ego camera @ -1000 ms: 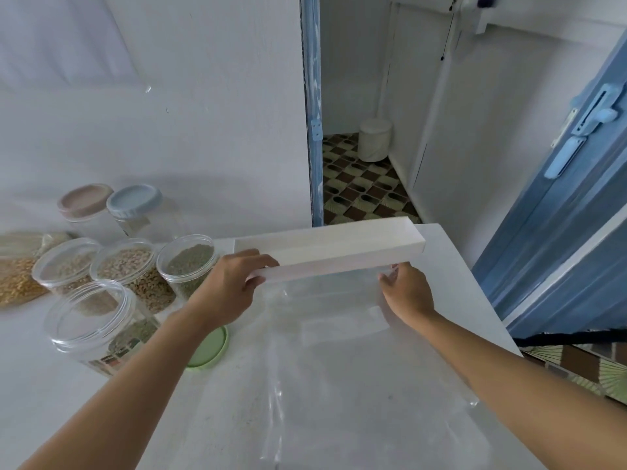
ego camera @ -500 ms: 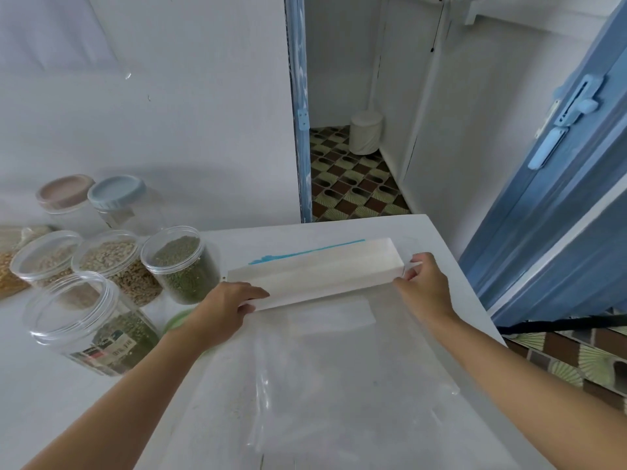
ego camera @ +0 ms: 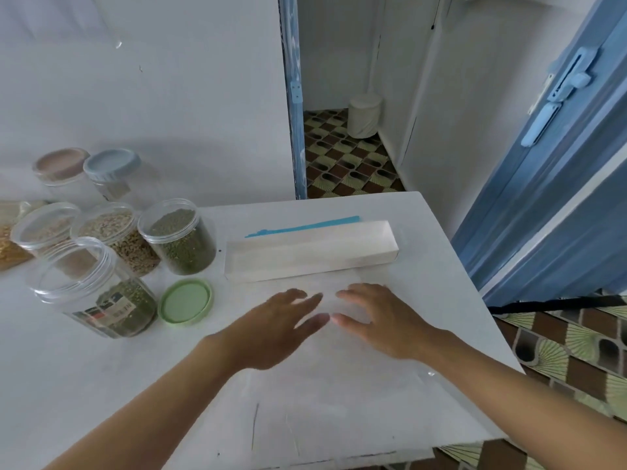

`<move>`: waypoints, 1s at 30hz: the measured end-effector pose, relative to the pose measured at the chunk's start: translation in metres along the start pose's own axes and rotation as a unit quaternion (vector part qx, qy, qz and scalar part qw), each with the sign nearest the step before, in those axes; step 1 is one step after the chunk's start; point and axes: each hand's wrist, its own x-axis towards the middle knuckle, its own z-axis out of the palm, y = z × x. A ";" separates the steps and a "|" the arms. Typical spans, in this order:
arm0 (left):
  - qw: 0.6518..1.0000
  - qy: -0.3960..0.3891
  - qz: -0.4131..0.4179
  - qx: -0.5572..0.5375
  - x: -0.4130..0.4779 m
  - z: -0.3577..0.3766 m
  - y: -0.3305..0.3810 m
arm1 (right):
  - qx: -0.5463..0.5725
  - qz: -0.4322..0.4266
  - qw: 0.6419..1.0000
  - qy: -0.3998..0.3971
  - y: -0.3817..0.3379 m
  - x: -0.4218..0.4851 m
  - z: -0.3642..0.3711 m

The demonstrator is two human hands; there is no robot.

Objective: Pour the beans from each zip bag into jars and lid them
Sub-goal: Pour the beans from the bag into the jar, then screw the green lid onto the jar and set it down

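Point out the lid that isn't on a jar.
The green lid, lying flat on the table left of the left hand. The pink lid and blue lid both sit on their jars at the back.

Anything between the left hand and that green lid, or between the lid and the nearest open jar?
Nothing visible. The green lid lies on bare table left of the left hand; the nearest open jar stands right beside it, mouth uncovered.
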 end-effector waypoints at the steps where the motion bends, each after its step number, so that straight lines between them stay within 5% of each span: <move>1: 0.998 -0.044 -0.003 0.033 -0.004 0.011 0.008 | -0.030 0.002 0.999 -0.033 -0.001 -0.002 0.004; 11: 0.987 0.017 0.006 0.159 -0.009 0.071 -0.008 | -0.176 -0.028 0.984 -0.017 0.017 -0.006 0.046; 24: 0.980 0.140 0.049 0.135 -0.005 0.091 -0.030 | -0.135 -0.050 0.988 0.052 0.025 -0.004 0.054; 28: 0.973 0.211 0.077 -0.048 -0.004 0.089 -0.046 | 0.092 0.009 0.990 0.111 0.031 -0.002 0.041; 30: 0.950 0.241 0.074 -0.185 -0.009 0.076 -0.049 | 0.093 0.018 0.988 0.119 0.026 0.002 0.029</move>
